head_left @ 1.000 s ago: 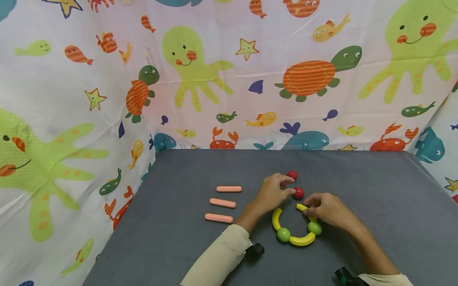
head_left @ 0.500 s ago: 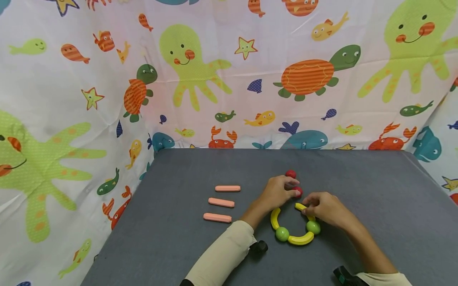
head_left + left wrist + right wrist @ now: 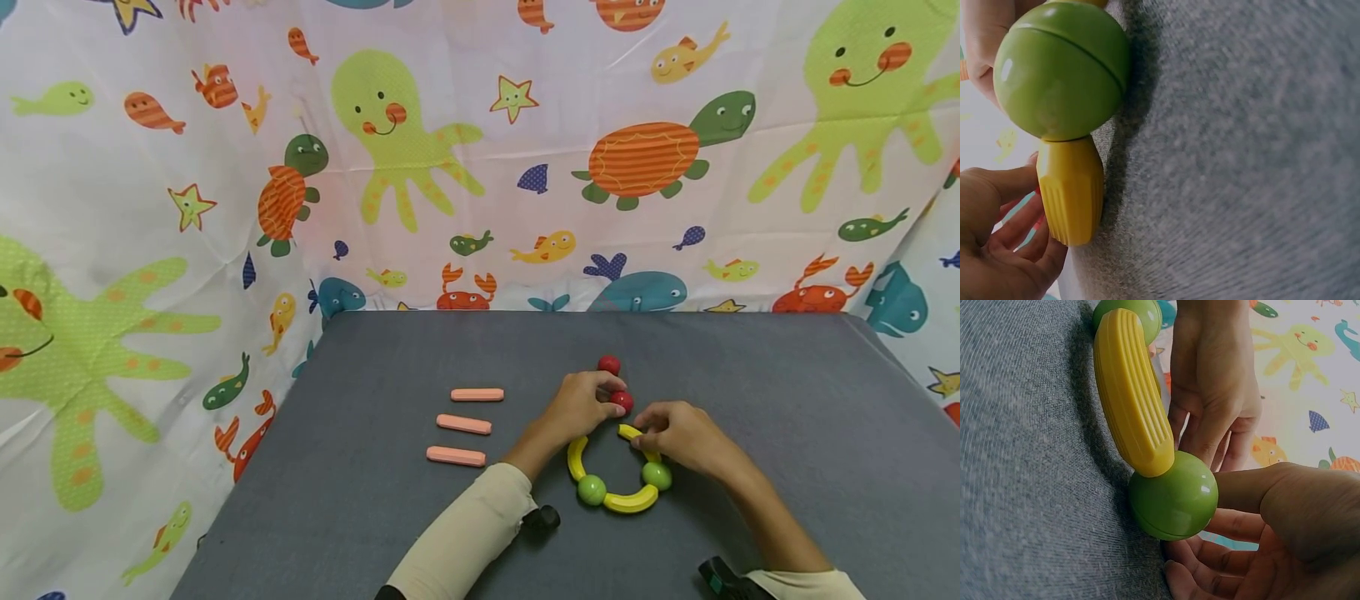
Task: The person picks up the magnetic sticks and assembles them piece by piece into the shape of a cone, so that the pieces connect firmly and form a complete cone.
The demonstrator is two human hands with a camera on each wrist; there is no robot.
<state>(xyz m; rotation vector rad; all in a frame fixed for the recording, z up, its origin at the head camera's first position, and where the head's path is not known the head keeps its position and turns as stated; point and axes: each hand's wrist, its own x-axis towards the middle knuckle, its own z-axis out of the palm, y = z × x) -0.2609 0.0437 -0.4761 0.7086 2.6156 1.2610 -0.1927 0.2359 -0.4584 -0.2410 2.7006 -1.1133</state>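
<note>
My left hand (image 3: 581, 408) grips the nearer red ball (image 3: 622, 402) between thumb and fingers. Just beyond sits a second red ball (image 3: 609, 365). Close on the right, my right hand (image 3: 686, 435) pinches the curved yellow bar (image 3: 628, 432) at the upper right of an open ring. That ring also has a left yellow bar (image 3: 576, 458), a bottom yellow bar (image 3: 632, 501), a left green ball (image 3: 592, 490) and a right green ball (image 3: 657, 476). In the left wrist view, a green ball (image 3: 1063, 72) and yellow bar (image 3: 1072, 194) partly hide my left hand and its red ball.
Three straight pink bars lie left of my hands: a far one (image 3: 477, 394), a middle one (image 3: 464, 424) and a near one (image 3: 456, 456). A grey cloth covers the table (image 3: 360, 517). Behind it hangs a sea-animal curtain (image 3: 442, 100).
My left fingers have come down from near the far red ball to close around the nearer one. My right hand keeps its hold on the yellow bar; the view shifts slightly.
</note>
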